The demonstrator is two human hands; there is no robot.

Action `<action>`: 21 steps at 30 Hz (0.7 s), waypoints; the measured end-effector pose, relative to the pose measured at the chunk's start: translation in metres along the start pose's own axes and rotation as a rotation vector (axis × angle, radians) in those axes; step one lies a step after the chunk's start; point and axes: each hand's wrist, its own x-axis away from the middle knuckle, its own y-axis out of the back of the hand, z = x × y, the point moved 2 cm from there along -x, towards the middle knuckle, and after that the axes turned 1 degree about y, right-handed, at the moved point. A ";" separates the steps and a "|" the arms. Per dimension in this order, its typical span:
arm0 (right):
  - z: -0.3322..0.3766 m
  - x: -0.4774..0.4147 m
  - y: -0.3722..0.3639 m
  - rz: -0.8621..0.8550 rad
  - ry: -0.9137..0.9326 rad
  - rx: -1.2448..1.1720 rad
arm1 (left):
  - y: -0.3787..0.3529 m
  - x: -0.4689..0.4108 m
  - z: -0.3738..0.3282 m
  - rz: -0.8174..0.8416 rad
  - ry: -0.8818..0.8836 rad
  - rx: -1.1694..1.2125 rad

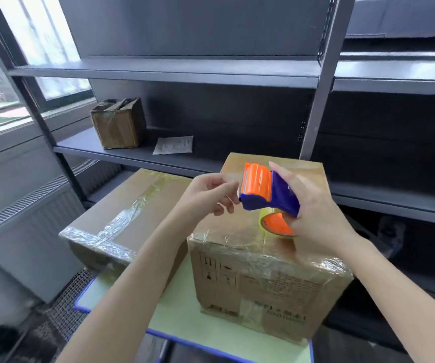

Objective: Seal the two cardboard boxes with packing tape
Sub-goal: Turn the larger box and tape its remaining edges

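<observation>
While both hands meet just above centre frame, tape dispenser (269,192): up in the air over the right-hand box, blue body, orange guard pointing to 9 o'clock, yellowish roll on an orange hub underneath.
Right hand (313,205): wrapped around the blue handle from the 3 o'clock side, forefinger stretched up along the top.
Left hand (208,192): coming in from 9 o'clock, thumb and forefinger pinching the clear tape end (233,183) right at the guard, and it's faint, barely showing; other fingers curled under.
Right box (263,271): at 5 o'clock, tall brown cardboard, glossy crinkled tape over its top edges, handling symbols printed on the near face.
Left box (122,213): at 8 o'clock, lower and flatter, a wrinkled strip along the centre seam and another across the near edge.
Table (185,323): pale green top, blue rim, both boxes on it.
Shelf (185,72): dark metal, 12 o'clock.
Small box (118,124): on a lower shelf board at 10 o'clock, a paper slip (173,145) just beside it.
</observation>
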 end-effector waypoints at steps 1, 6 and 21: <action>0.005 0.001 -0.001 0.004 0.013 0.018 | 0.004 0.004 -0.002 -0.024 0.010 -0.045; 0.036 0.004 -0.007 -0.005 0.073 0.128 | 0.019 0.020 -0.006 -0.042 0.063 -0.115; 0.107 0.039 -0.042 0.271 0.061 0.287 | 0.083 0.081 0.039 0.105 0.201 0.017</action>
